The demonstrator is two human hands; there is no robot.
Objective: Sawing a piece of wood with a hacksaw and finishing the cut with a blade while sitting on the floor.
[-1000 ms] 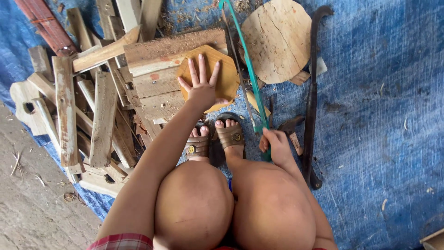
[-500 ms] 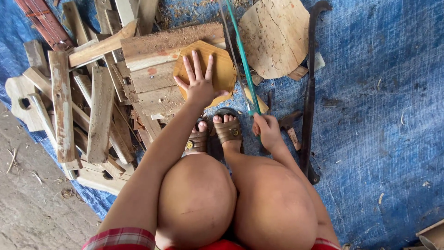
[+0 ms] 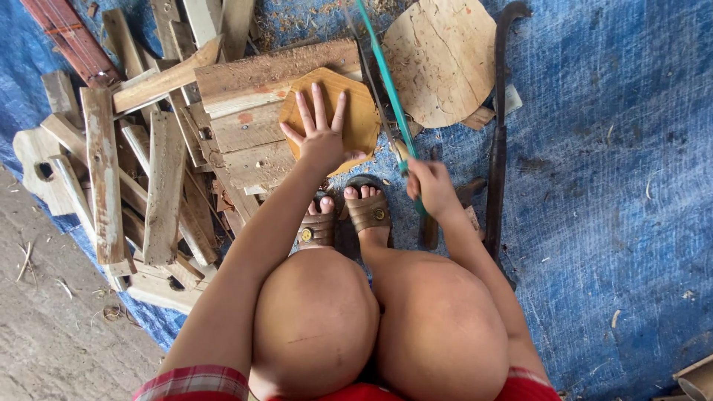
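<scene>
My left hand [image 3: 321, 132] lies flat, fingers spread, on a yellow-brown octagonal wooden piece [image 3: 358, 111] resting on wood planks. To its right my right hand [image 3: 428, 184] grips the handle of a saw with a green frame [image 3: 380, 63], whose thin blade runs up along the right edge of the octagon. I squat with both sandalled feet [image 3: 349, 212] just below the octagon and my knees in the foreground.
A heap of scrap wooden planks [image 3: 141, 171] fills the left side on a blue tarp [image 3: 616, 186]. A round plywood disc [image 3: 442, 59] lies at the top. A long dark curved metal bar [image 3: 497, 148] lies right of my right hand. Bare concrete floor [image 3: 44, 327] is at lower left.
My right hand has risen with the saw, moving up the frame towards the octagon. My left hand stays pressed on the octagonal piece.
</scene>
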